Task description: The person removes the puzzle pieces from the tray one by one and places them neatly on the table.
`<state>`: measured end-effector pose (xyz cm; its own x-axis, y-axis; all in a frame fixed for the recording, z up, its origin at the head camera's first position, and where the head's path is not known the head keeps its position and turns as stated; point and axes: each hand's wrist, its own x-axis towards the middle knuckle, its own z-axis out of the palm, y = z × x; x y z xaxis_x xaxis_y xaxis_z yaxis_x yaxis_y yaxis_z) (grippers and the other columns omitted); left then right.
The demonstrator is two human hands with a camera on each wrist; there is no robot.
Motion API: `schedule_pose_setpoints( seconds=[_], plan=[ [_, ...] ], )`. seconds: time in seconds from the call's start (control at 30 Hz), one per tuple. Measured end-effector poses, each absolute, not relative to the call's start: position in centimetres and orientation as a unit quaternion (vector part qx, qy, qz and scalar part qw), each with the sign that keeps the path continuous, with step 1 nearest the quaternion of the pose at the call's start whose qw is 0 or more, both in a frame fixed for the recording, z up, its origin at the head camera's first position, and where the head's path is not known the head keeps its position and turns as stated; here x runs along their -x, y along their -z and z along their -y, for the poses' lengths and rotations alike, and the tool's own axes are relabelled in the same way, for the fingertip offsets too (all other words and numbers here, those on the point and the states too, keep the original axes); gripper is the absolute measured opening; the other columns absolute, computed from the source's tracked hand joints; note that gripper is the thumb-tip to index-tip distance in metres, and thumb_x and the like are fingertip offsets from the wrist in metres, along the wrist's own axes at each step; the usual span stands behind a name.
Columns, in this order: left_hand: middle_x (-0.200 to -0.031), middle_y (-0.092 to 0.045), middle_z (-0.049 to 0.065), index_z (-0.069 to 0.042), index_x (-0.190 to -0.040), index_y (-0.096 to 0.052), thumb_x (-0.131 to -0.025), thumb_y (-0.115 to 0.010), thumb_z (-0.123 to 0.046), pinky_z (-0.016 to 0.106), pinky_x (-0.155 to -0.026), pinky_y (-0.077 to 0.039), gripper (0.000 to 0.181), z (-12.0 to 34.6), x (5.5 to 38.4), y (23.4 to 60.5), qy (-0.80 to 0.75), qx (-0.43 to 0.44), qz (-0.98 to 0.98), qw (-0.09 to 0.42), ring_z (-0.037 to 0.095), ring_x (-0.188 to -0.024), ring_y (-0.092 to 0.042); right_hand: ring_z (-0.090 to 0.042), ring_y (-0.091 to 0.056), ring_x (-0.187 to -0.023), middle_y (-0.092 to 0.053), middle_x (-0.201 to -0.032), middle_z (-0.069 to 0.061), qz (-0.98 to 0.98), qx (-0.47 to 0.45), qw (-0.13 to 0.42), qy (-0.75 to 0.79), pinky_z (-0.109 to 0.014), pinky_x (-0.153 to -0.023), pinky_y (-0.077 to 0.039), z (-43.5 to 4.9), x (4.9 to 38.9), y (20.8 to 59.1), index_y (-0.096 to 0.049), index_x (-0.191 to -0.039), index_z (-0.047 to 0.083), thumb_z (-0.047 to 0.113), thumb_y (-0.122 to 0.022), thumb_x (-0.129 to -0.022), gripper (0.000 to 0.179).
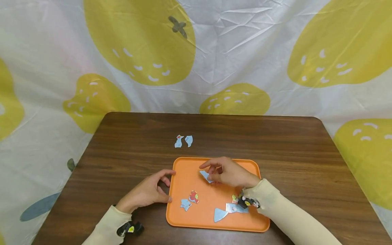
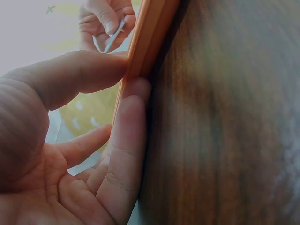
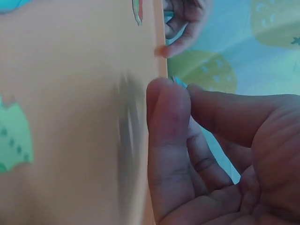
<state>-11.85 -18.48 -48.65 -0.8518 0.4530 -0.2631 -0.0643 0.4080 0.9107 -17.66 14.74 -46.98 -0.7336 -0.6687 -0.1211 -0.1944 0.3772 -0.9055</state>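
1. Fingertips of right hand [image 1: 229, 173] pinch pale-blue piece [image 1: 205, 176], likely because it's thin.
2. Left hand [image 1: 145, 191] relaxed, touching left edge of tray [image 1: 197, 216], presumably steadying it.
3. Pale-blue piece over tray's far half, well apart from left hand.
4. Star piece [image 1: 185, 204] toward near-left corner, triangle [image 1: 219, 215] by near edge.
5. Table [image 1: 134, 136] beyond far edge: two pieces.

Head view: light is even; sheen shows on creased white fabric backdrop with yellow shapes [image 1: 214, 58]. Left wrist: upper left washes out. Right wrist: soft shadow crosses orange rectangular tray [image 3: 70, 70].
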Motion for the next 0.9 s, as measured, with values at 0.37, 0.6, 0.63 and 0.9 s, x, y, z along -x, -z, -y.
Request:
schedule_pose_setpoints(
  seconds=[0.37,0.6,0.63,0.9],
  plan=[
    [-0.114,-0.059,0.015,-0.013,-0.151,-0.050,-0.078,-0.091,-0.006,0.028,-0.070,-0.058,0.084,18.6,11.9,49.0,-0.522,-0.119,-0.808,0.245,0.019,-0.072,-0.075,-0.029,-0.070,-0.072,-0.075,-0.091,-0.008,-0.796,0.254,0.204,0.509,-0.030,-0.060,-0.058,-14.6,17.8,46.8,-0.075,-0.116,0.006,0.001,-0.073,-0.096,0.021],
    [-0.114,-0.059,0.015,-0.012,-0.151,-0.050,-0.078,-0.091,-0.005,0.028,-0.069,-0.058,0.084,18.6,11.9,49.0,-0.525,-0.122,-0.807,0.243,0.020,-0.072,-0.075,-0.023,-0.070,-0.072,-0.075,-0.092,-0.009,-0.797,0.260,0.184,0.514,-0.031,-0.064,-0.060,-14.6,18.2,46.7,-0.073,-0.127,0.005,0.000,-0.074,-0.095,0.032],
    [-0.114,-0.059,0.015,-0.012,-0.152,-0.050,-0.078,-0.091,-0.005,0.028,-0.069,-0.058,0.085,18.6,11.9,49.0,-0.527,-0.123,-0.805,0.243,0.021,-0.072,-0.074,-0.022,-0.071,-0.072,-0.074,-0.093,-0.010,-0.795,0.260,0.184,0.516,-0.031,-0.065,-0.061,-14.6,18.3,46.7,-0.073,-0.128,0.003,-0.001,-0.073,-0.095,0.033],
    [-0.113,-0.059,0.015,-0.013,-0.151,-0.051,-0.078,-0.091,-0.005,0.027,-0.068,-0.057,0.084,18.6,11.9,48.8,-0.524,-0.122,-0.808,0.239,0.020,-0.071,-0.073,-0.031,-0.075,-0.076,-0.073,-0.096,-0.020,-0.779,0.220,0.196,0.554,-0.037,-0.068,-0.064,-14.4,18.9,46.1,-0.069,-0.130,-0.002,-0.004,-0.072,-0.095,0.036]
  ],
)
